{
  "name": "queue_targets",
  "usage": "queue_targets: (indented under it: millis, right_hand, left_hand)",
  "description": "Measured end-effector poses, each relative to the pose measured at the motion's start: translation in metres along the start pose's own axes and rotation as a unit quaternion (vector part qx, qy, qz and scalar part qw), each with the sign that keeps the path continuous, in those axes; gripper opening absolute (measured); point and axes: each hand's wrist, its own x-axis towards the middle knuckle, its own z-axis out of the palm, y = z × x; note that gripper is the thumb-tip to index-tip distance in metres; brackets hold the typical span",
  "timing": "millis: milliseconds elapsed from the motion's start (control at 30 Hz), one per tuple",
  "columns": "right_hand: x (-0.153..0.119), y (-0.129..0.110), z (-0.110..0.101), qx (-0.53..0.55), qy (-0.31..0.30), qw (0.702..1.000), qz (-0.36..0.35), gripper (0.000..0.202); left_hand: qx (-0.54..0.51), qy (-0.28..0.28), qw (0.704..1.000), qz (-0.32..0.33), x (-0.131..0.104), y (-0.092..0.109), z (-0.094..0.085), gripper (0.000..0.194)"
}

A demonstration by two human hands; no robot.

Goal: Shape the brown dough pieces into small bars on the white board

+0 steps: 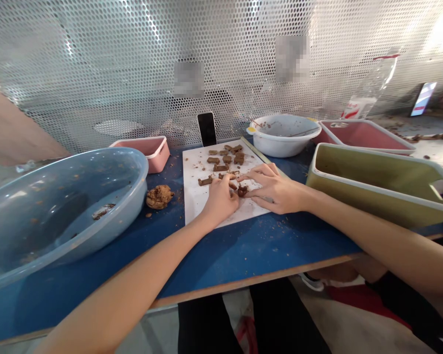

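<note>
On a white board (194, 209), both my hands meet at a small dark-brown piece of clay (242, 191). My left hand (221, 199) comes in from the left, thumb and fingers bent in a pinch at the piece's near side. From the right, my right hand (275, 191) has its thumb and fingertips around the same piece. Part of the clay is hidden by the fingers. Just beyond lie several small shaped clay pieces (227, 159), some like little bars, with crumbs around them. A bigger rough clay lump (159, 196) rests left of the board.
At left stands a big blue basin (133, 216), with a pink bin (158, 155) behind it. A phone (207, 129) leans against the perforated metal sheet (225, 49). To the right are a white basin (280, 145), a green bin (372, 189), a red bin (369, 135) and a plastic bottle (371, 88).
</note>
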Motion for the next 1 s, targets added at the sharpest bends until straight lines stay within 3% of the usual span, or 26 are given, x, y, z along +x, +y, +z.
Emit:
queue_targets:
  millis: [767, 1000]
  right_hand:
    - [0.0024, -0.0035, 0.0004, -0.009, -0.028, 1.0, 0.004, 0.031]
    - [-0.0002, 0.0005, -0.0016, -0.007, 0.045, 0.999, 0.003, 0.027]
  left_hand:
    - [-0.022, -0.013, 1.0, 0.013, -0.0003, 0.0009, -0.0026, 0.059]
    - [-0.023, 0.004, 0.999, 0.023, 0.0002, -0.0051, 0.0027, 0.06]
